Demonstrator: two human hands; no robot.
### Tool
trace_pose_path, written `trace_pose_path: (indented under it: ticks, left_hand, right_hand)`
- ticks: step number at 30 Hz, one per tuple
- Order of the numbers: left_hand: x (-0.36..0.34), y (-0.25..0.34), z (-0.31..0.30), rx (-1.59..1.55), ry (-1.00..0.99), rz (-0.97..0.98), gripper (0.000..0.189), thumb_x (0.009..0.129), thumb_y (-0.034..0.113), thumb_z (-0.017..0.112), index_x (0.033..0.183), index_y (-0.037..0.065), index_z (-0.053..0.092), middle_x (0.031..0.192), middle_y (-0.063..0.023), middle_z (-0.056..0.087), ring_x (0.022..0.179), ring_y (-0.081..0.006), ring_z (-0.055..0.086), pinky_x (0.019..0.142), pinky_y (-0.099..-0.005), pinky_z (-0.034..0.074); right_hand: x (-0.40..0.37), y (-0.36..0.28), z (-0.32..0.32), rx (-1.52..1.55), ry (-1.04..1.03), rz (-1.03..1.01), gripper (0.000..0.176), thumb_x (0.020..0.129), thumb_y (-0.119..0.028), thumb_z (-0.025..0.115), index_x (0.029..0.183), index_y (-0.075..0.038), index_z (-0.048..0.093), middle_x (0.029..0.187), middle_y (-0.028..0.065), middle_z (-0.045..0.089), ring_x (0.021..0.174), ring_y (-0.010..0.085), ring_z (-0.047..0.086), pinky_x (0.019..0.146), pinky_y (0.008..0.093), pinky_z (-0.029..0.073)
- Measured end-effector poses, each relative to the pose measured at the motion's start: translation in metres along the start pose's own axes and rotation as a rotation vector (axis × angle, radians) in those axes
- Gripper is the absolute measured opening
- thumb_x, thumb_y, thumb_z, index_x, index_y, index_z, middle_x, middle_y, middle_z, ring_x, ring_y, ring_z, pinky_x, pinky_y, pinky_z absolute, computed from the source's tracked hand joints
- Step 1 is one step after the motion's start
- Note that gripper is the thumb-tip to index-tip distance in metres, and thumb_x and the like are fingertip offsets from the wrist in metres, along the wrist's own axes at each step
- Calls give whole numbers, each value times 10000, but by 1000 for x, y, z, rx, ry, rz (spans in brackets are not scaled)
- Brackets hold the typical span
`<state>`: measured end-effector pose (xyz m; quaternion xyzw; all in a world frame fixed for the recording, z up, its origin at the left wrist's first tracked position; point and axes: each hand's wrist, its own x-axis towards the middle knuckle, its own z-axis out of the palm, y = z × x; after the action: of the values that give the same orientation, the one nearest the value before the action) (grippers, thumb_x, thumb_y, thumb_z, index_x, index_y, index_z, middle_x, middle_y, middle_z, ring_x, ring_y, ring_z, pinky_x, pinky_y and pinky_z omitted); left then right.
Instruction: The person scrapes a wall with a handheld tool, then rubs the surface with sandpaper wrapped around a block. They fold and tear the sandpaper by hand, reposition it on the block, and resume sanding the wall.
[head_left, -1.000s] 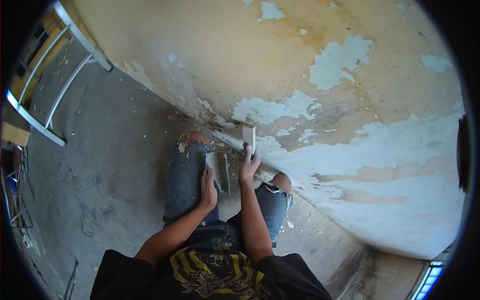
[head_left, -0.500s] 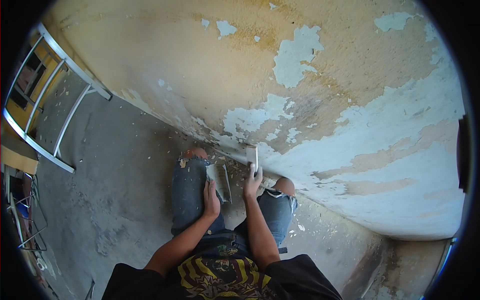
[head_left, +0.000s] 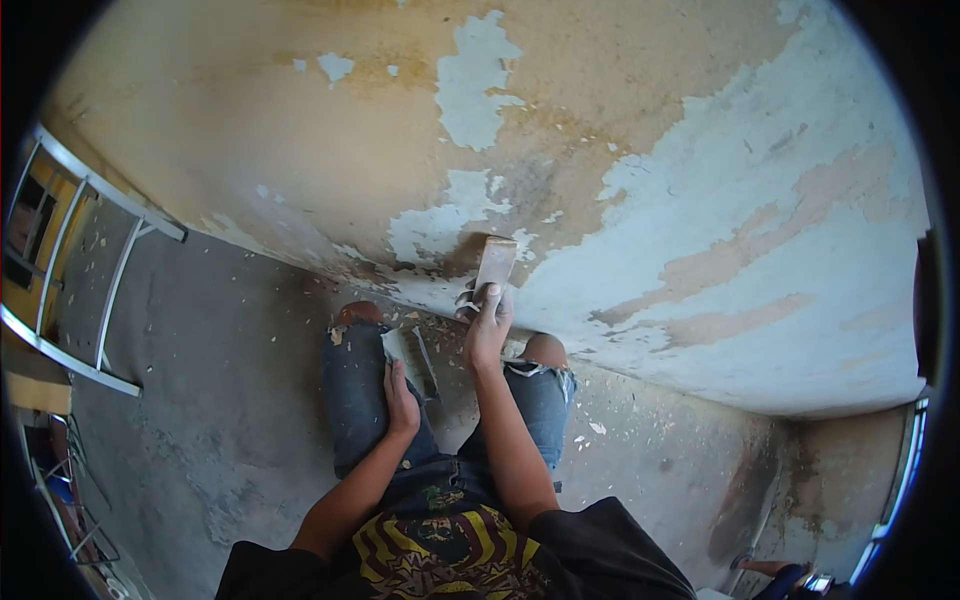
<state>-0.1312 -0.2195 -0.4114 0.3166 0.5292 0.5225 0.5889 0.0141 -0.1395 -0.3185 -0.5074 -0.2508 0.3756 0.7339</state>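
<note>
My right hand [head_left: 488, 322] is wrapped round a pale flat block [head_left: 497, 262], its thumb lying on the block's face. The block's far end is close against the lower wall [head_left: 560, 250], where tan paint has flaked off and pale blue shows. Between my knees, my left hand [head_left: 402, 402] holds a light grey, trough-like piece [head_left: 409, 358] by its near edge, fingers along its side. Whether that piece also rests on my leg I cannot tell.
A metal ladder-like frame [head_left: 120, 290] lies at the left. Paint flakes litter the grey floor [head_left: 230, 380]. More metal frames [head_left: 75, 490] are at the lower left. Part of another person, an arm or leg [head_left: 765, 567], shows at the lower right.
My right hand has moved forward with the block, up to the wall. The view has shifted to the right, and part of another person has come in at the lower right.
</note>
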Motion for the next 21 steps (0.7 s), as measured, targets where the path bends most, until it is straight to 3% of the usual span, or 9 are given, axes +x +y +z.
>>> trace_pose_path:
  ticks: [3, 8, 10, 13, 16, 19, 21]
  left_hand:
    - [9, 6, 1, 48, -33, 49, 588, 1041, 365, 389, 1401, -100, 386, 1451, -185, 417, 1353, -264, 376, 1128, -325, 255]
    - [2, 8, 3, 174, 55, 21, 581, 1044, 355, 381, 1402, -103, 383, 1469, -196, 390, 1369, -276, 355, 1143, -335, 238]
    - [0, 10, 5, 218, 99, 3, 579, 1046, 352, 377, 1403, -104, 382, 1476, -200, 380, 1375, -281, 347, 1148, -339, 231]
    - [6, 17, 11, 215, 97, 12, 575, 1047, 346, 373, 1405, -105, 380, 1485, -205, 367, 1385, -286, 334, 1156, -343, 221]
    - [12, 20, 12, 244, 95, 19, 568, 1048, 335, 367, 1412, -101, 375, 1495, -208, 354, 1399, -287, 310, 1165, -345, 203]
    - [-1, 11, 5, 290, 86, -10, 563, 1049, 327, 363, 1417, -99, 371, 1503, -210, 343, 1411, -287, 291, 1171, -346, 190]
    - [2, 8, 6, 195, 105, -11, 602, 1036, 361, 412, 1408, -111, 369, 1486, -225, 370, 1366, -302, 367, 1134, -344, 263]
  right_hand:
    - [-1, 60, -29, -161, 63, 25, 367, 1029, -363, 484, 1010, -12, 589, 858, 22, 558, 730, 96, 528, 573, 253, 448]
    - [-3, -6, -1, -184, 6, 52, 367, 1030, -408, 467, 1022, -52, 554, 855, 47, 583, 684, 117, 587, 554, 253, 463]
    - [3, -32, 14, 55, -74, -47, 361, 1030, -403, 468, 1001, -53, 554, 832, 41, 577, 667, 120, 585, 547, 257, 466]
    - [-6, 13, -9, -17, 35, 15, 374, 1021, -425, 480, 970, -61, 548, 826, 39, 577, 649, 132, 586, 547, 260, 465]
    - [-2, 12, -13, -126, 83, 40, 376, 1019, -431, 485, 975, -62, 545, 840, 45, 580, 668, 137, 591, 562, 261, 464]
    - [3, -54, 8, 106, -50, -65, 355, 1027, -404, 478, 1001, -58, 554, 848, 45, 579, 717, 126, 586, 573, 260, 458]
    - [2, -36, 0, 69, 8, -30, 361, 1025, -408, 481, 986, -57, 556, 844, 40, 577, 721, 128, 587, 575, 265, 461]
